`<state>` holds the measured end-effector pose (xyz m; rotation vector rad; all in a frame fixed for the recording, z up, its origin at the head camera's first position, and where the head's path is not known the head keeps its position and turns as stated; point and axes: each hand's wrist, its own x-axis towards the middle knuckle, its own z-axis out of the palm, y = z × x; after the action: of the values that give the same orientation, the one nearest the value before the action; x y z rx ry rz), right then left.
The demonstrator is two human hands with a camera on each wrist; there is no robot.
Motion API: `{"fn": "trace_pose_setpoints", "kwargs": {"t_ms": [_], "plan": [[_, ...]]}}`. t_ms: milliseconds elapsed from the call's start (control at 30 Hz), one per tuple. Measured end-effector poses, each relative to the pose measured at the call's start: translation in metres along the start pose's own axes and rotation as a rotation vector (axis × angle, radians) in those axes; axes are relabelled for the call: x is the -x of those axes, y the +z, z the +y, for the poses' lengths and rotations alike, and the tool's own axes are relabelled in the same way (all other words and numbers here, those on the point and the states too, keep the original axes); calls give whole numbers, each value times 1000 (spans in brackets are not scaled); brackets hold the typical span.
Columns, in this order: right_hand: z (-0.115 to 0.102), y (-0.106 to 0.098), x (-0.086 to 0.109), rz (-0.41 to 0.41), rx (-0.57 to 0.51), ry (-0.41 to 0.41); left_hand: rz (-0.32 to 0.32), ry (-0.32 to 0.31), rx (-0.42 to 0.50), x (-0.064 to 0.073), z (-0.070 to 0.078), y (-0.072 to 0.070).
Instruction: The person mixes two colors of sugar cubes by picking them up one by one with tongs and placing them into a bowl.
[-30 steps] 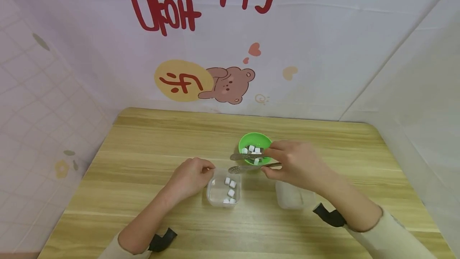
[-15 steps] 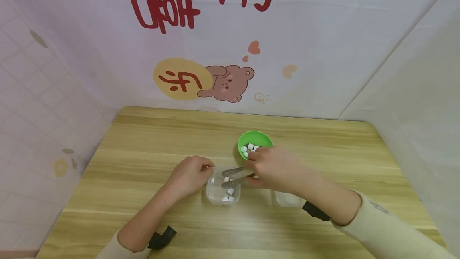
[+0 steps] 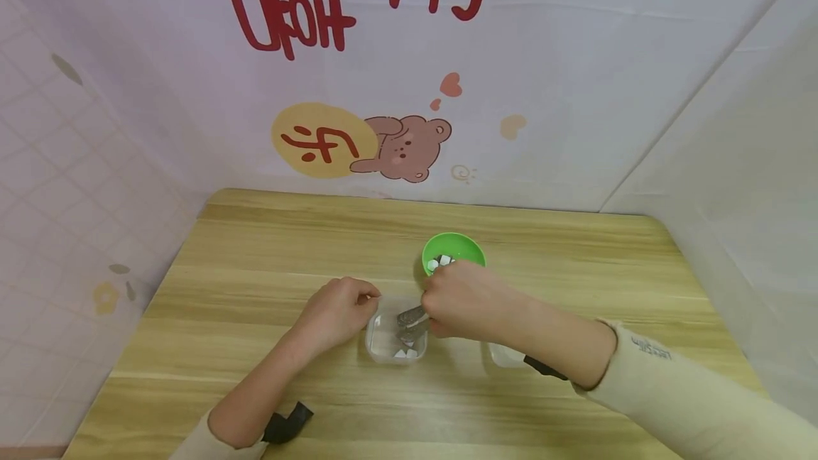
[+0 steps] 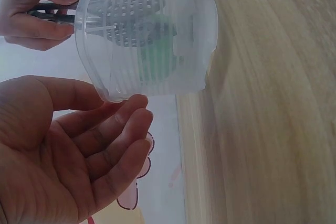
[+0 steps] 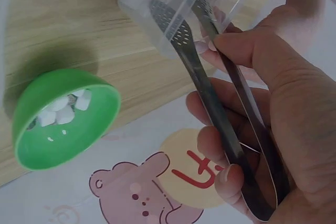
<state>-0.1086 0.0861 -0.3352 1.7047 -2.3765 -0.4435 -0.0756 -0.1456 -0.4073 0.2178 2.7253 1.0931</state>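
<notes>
My right hand holds metal tongs with perforated tips. These tips reach down into a small clear plastic container, where several white cubes lie on the bottom. Whether a cube sits between the tips cannot be made out. At the container's upper left corner, my left hand pinches the rim with thumb and forefinger; its other fingers are loosely bent. Behind the right hand is a green bowl with more white cubes, partly hidden by that hand.
A second clear container sits under the right forearm, mostly covered by it. The wooden table meets a white printed wall sheet at the back. Black straps are worn at the wrists.
My right hand has moved left and toward me, carrying the tongs from the green bowl into the clear container; the tips have come closer together. The left hand stays at the rim.
</notes>
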Motion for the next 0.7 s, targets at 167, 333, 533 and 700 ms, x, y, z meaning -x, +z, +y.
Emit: {"fn": "trace_pose_setpoints", "kwargs": {"t_ms": [167,333,533,700], "plan": [[-3,-2,-7,-36,-12,-6,-1,3,11,-1,-1,0],[-6,0,-10,-34,18,-17,-3,0,13,-1,0,-1],[-11,1,-14,-60,45,-31,-9,-3,11,-1,0,-1],[-13,2,-15,-89,93,-39,-6,-7,12,-1,1,-1]]}}
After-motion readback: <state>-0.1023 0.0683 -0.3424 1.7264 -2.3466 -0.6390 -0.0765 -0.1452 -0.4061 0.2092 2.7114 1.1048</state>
